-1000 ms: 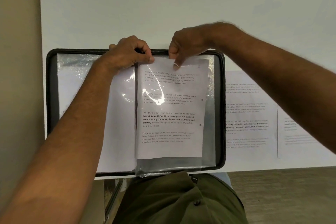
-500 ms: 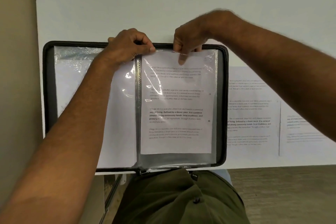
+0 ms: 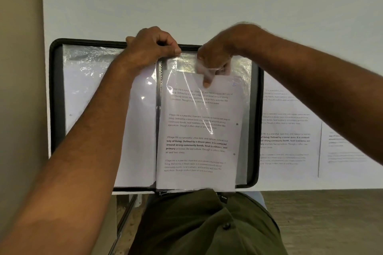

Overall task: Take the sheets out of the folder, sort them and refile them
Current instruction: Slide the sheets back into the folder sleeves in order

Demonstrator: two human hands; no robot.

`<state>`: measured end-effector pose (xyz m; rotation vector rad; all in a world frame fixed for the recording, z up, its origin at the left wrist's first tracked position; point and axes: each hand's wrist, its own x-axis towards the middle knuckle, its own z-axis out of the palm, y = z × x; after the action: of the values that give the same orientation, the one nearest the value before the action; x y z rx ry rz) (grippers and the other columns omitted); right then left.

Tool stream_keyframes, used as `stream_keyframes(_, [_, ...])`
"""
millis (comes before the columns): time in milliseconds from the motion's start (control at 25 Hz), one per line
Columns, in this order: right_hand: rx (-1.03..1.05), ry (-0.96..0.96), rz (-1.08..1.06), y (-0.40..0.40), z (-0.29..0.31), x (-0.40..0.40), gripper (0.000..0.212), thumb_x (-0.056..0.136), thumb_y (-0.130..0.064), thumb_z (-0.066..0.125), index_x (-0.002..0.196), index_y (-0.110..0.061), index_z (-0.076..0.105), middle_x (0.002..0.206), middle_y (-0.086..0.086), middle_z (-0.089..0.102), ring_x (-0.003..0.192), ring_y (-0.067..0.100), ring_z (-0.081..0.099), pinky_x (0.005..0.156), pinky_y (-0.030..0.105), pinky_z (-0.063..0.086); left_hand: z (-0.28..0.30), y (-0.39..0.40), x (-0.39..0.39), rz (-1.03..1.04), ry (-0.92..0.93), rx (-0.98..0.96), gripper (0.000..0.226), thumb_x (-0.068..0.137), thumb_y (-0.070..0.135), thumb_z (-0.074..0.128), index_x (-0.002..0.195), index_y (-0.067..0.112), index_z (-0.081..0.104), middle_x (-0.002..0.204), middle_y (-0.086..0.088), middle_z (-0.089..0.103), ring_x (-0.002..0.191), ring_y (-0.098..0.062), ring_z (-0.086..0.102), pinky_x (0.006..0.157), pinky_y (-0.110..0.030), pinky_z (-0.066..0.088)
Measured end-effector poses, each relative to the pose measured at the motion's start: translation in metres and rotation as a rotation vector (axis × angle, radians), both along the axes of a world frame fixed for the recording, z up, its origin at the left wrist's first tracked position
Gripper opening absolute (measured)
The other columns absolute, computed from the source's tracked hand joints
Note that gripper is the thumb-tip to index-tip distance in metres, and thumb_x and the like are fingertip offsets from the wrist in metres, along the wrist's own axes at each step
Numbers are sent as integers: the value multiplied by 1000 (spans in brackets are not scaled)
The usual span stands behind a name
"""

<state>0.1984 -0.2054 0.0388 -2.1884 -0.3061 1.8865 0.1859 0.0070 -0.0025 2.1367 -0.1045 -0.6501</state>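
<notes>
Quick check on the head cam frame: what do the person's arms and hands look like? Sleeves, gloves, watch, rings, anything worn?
Both forearms are bare right to the frame edges; no sleeve cuff shows. The left hand and right hand wear no gloves, and no watch, band or ring is visible. Part of the right hand's fingers sits behind clear plastic. An olive-green garment with a dark button shows below.

- The left forearm (image 3: 78,151) runs up from the lower left corner of the view, bare, wrist straight.
- The left hand (image 3: 151,46) is knuckles-up with fingers curled, thumb and forefinger pinching at the far edge of the folder (image 3: 55,93), near its spine.
- The right forearm (image 3: 310,80) comes in from the right edge, bare, angled down toward the wrist.
- The right hand (image 3: 215,62) is bent at the wrist, fingers pointing toward the body, pinching the top edge of the printed sheet (image 3: 199,141) inside the clear sleeve (image 3: 246,89).
</notes>
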Motion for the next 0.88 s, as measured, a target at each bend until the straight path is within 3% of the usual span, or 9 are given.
stream_keyframes(120, [15, -100, -122, -11, 12, -6, 22, 103, -27, 62, 102, -8, 73, 100, 15, 78, 84, 29, 75, 78, 38, 62, 1, 2, -2, -18, 33, -46, 23, 74, 57, 80, 81, 35, 78, 79, 24, 67, 74, -3, 70, 112, -61, 33])
stream_keyframes(200, [33, -193, -238, -23, 21, -13, 39, 107, -37, 50, 96, -7, 72, 93, 13, 78, 76, 28, 72, 71, 33, 57, 2, 0, -3, -19, 18, -34, 31, 68, 65, 76, 82, 37, 77, 81, 19, 68, 83, -17, 71, 106, -65, 39])
stream_keyframes(280, [60, -323, -270, -38, 29, -24, 56, 105, -57, 48, 93, -9, 75, 89, 5, 78, 78, 24, 74, 76, 33, 56, 1, -6, -6, -11, -83, 88, 24, 73, 60, 74, 83, 38, 76, 83, 15, 70, 98, -19, 67, 106, -54, 33])
stream_keyframes(400, [198, -592, -260, -59, 38, -51, 30, 93, -54, 71, 83, -26, 79, 84, -13, 77, 85, 8, 72, 88, 32, 55, -2, -15, -32, -18, -349, 320, 26, 85, 52, 72, 104, 35, 71, 114, 10, 65, 123, -24, 51, 95, -41, 22])
stream_keyframes(480, [346, -761, -418, -70, 33, -74, 15, 89, -34, 81, 76, -35, 74, 82, -21, 69, 89, 6, 66, 91, 30, 52, -6, -16, -65, -70, -445, 373, 56, 89, 55, 68, 139, 32, 54, 146, 1, 48, 140, -30, 36, 108, -45, 19])
stream_keyframes(560, [418, -927, -723, -74, 17, -103, 11, 88, -22, 82, 95, -25, 74, 95, -20, 61, 106, 12, 64, 94, 22, 48, -14, -14, -105, -115, -458, 393, 80, 94, 56, 62, 160, 26, 28, 170, -3, 18, 155, -30, 13, 121, -49, 9])
stream_keyframes(640, [415, -931, -1084, -74, 2, -134, 42, 86, -24, 83, 123, -24, 62, 111, -17, 59, 117, 19, 62, 94, 32, 51, -18, -12, -144, -149, -443, 394, 86, 98, 57, 56, 165, 23, 12, 173, -4, -3, 159, -29, -2, 125, -50, 1])
stream_keyframes(720, [409, -874, -1312, -77, -9, -167, 62, 86, -28, 84, 136, -29, 49, 119, -9, 62, 116, 21, 64, 89, 42, 57, -19, -14, -176, -195, -417, 381, 85, 100, 57, 52, 165, 22, 10, 173, -4, -8, 159, -27, -7, 127, -49, -3])
stream_keyframes(880, [405, -759, -1487, -72, -14, -230, 66, 91, -22, 80, 144, -31, 41, 120, 0, 66, 106, 25, 69, 69, 36, 61, -17, -11, -221, -187, -360, 382, 81, 102, 55, 50, 165, 23, 11, 172, -3, -13, 159, -25, -13, 128, -47, -5])
